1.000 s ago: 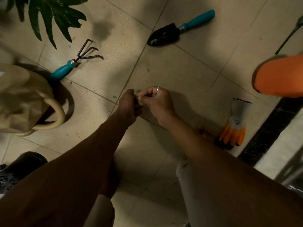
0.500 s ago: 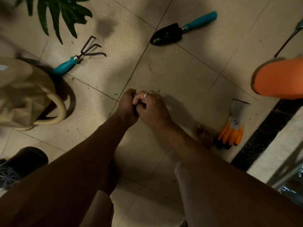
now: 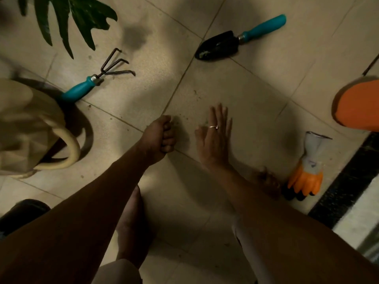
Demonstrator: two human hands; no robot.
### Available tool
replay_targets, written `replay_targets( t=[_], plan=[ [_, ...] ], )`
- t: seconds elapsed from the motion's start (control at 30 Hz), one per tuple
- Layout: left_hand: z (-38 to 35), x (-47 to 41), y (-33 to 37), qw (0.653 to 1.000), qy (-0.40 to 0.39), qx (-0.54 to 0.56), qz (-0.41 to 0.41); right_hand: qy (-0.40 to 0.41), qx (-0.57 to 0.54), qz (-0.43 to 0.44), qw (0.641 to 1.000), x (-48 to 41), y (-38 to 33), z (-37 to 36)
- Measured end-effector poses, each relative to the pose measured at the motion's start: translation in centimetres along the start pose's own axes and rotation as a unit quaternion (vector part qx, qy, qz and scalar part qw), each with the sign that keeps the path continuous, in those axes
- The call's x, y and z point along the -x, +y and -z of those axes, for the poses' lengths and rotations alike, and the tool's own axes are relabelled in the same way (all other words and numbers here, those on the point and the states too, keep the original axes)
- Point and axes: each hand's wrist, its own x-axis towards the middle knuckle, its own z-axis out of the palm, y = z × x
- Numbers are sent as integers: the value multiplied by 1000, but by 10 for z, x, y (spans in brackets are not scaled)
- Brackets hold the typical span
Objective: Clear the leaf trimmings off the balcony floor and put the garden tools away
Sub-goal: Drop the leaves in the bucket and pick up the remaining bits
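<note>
Left hand (image 3: 162, 136) making tight fist, contents hidden; right hand (image 3: 215, 136) lying flat, fingers straight, holding nothing, over balcony floor (image 3: 256, 89). Only fine specks (image 3: 185, 118) showing near hands: sweeping seeming nearly done. Hand rake (image 3: 96, 78), trowel (image 3: 235, 41), glove (image 3: 307, 173) lying out on floor, not yet stowed; tote bag (image 3: 30, 124) sitting beside rake.

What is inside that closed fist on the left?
The left hand is curled into a tight fist, and its fingers cover whatever may be inside; nothing pokes out. Only small dark specks show on the floor tile nearby.
</note>
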Motion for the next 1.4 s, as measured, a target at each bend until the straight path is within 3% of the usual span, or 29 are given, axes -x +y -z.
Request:
replay_targets(
  t=[0.13, 0.2, 0.33, 0.43, 0.6, 0.7, 0.87, 1.03, 1.13, 1.23, 1.3, 1.4],
  plan=[
    [25, -4, 4, 996, -80, 6, 28, 44, 71, 20, 996, -17, -38, -31],
    [39, 0, 3, 997, -72, 8, 36, 47, 21, 41, 998, -24, -63, -42],
    [63, 14, -4, 998, -25, -15, 48, -21, -132, 147, 980, -30, -92, -47],
    [74, 23, -9, 998, -20, -19, 61, -37, -94, 193, 976, -33, -73, -33],
    [82, 22, -20, 995, -38, -45, 75, 28, -20, 147, 989, -89, -10, -8],
    [85, 22, -24, 994, -55, -50, 85, -12, 28, 213, 977, -103, -14, -14],
    [92, 29, -27, 994, -48, -35, 91, -109, 26, 324, 939, -49, -42, -39],
    [101, 40, -23, 998, -31, -24, 45, -183, 20, 388, 903, 1, -56, -57],
    [115, 44, -24, 999, -27, -26, 11, -135, -6, 341, 930, 13, -51, -48],
    [128, 46, -28, 1000, -13, 3, -11, -6, 6, 136, 991, 42, -49, -43],
    [133, 49, -30, 999, 3, 44, -20, 32, -6, 5, 999, 72, -54, -50],
    [138, 52, -29, 995, 5, 95, -31, 20, 5, -45, 999, 114, -72, -76]
  ],
)
